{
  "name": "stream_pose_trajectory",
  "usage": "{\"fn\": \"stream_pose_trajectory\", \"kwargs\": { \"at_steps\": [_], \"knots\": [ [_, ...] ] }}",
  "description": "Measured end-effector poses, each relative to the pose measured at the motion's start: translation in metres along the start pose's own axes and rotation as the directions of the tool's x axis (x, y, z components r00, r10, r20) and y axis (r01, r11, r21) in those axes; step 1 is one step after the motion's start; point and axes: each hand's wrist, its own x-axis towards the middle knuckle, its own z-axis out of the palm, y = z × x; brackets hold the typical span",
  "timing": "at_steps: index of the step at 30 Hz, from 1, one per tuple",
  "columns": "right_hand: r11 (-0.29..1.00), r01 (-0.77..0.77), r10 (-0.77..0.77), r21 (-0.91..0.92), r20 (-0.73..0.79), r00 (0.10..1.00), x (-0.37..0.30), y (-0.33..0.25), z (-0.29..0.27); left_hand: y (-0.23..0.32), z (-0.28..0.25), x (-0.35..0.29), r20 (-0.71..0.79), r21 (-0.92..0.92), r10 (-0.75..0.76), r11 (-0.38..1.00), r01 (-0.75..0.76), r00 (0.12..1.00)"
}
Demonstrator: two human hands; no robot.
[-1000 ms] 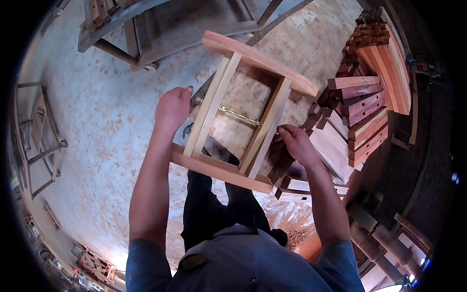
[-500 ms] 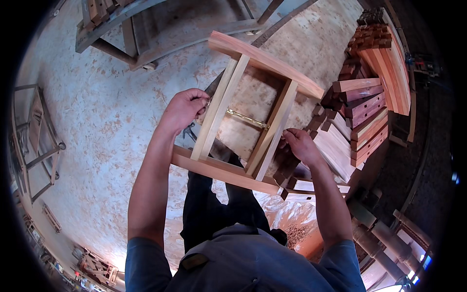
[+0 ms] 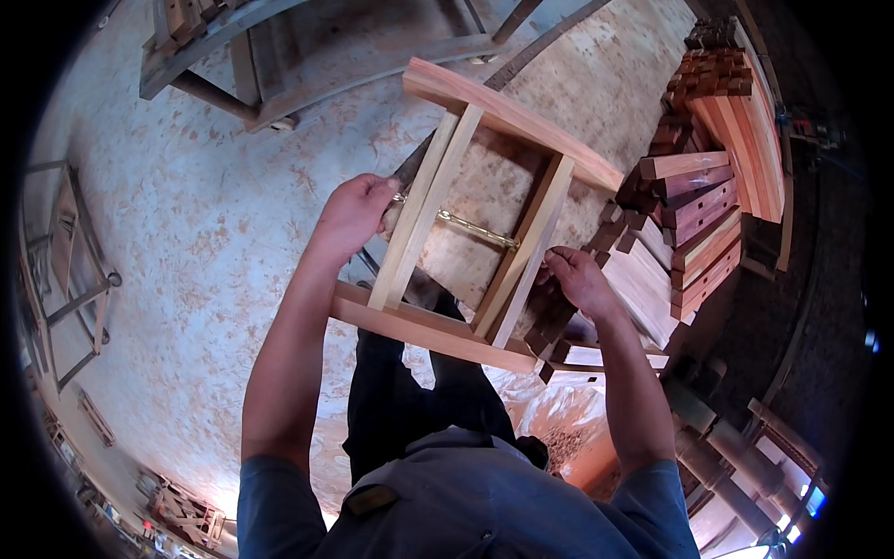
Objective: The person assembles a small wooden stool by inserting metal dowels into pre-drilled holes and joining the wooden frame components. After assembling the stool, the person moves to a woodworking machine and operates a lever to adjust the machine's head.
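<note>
1. While both bare hands worked at its sides, a rectangular frame of pale, pinkish wood (image 3: 512, 121) stood across the centre of the picture, tilted.
2. A thin, gold-coloured metal rod (image 3: 475, 229) spanned the opening from the pale left upright (image 3: 422, 210) to the right upright (image 3: 529, 245).
3. The left hand (image 3: 358, 216), left of centre, had its fingers closed on a small, bright metal tip (image 3: 399, 197) in line with the rod.
4. The right hand (image 3: 575, 278), right of centre, had its fingers drawn together just beside the right upright; what lay between them could not be told.
5. Cut lengths of dark and reddish timber (image 3: 703, 214) crowded the right of the frame, with a pale, flat board (image 3: 638, 279) near the right hand.
6. Long reddish slats (image 3: 740, 140) rose behind them at upper right.
7. A grey, long-legged bench (image 3: 214, 45) stood at upper left, and a dark, slender-legged rack (image 3: 79, 303) at far left.
8. Brown shavings (image 3: 563, 447) lay at lower centre-right; grey-brown cylinders (image 3: 745, 456) filled the lower right.
</note>
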Motion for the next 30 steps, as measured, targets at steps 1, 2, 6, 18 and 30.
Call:
{"fn": "stream_pose_trajectory", "kwargs": {
  "at_steps": [1, 2, 6, 18, 30],
  "knots": [
    [1.000, 0.001, 0.000, -0.005, 0.003, 1.000, 0.000, -0.001, 0.000, -0.004, -0.001, 0.003, -0.010, 0.022, -0.015, 1.000, 0.015, 1.000],
    [1.000, -0.001, 0.001, -0.005, 0.004, 1.000, 0.001, -0.001, 0.000, -0.011, -0.002, 0.009, -0.021, 0.044, -0.029, 0.999, 0.030, 0.999],
    [1.000, -0.011, 0.011, 0.000, 0.002, 1.000, 0.002, 0.000, 0.000, -0.025, -0.002, 0.016, 0.002, 0.043, 0.078, 0.996, -0.078, 0.997],
    [1.000, -0.015, 0.015, 0.004, 0.004, 1.000, 0.002, 0.000, 0.000, -0.025, 0.002, 0.013, 0.007, -0.066, 0.212, 0.975, -0.211, 0.977],
    [1.000, -0.026, 0.025, 0.018, 0.017, 1.000, 0.004, 0.004, -0.002, -0.004, -0.002, -0.001, 0.025, -0.244, 0.030, 0.969, -0.023, 0.999]
  ]
}}
